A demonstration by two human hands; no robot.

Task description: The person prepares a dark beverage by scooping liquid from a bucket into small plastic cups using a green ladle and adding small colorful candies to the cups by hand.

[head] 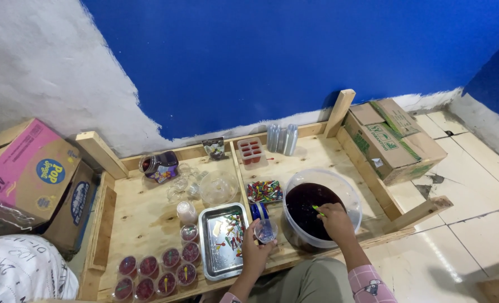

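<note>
Left hand [256,247] fingers gripping small clear plastic cup [267,230], right hand [334,216] fingers pinching green spoon [317,209] over big clear tub of dark liquid [316,210]; eight filled cups [158,272] done on plywood tabletop [143,219], this one unfilled.

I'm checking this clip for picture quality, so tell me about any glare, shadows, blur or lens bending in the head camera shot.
Head view: the white floor tiles carry a soft sheen at right; the metal tray reflects light; shadow gathers under the big tub of dark liquid; the left hand with its small clear cup and the right hand look sharp; the wooden frame bows outward, a wide-lens effect.
</note>
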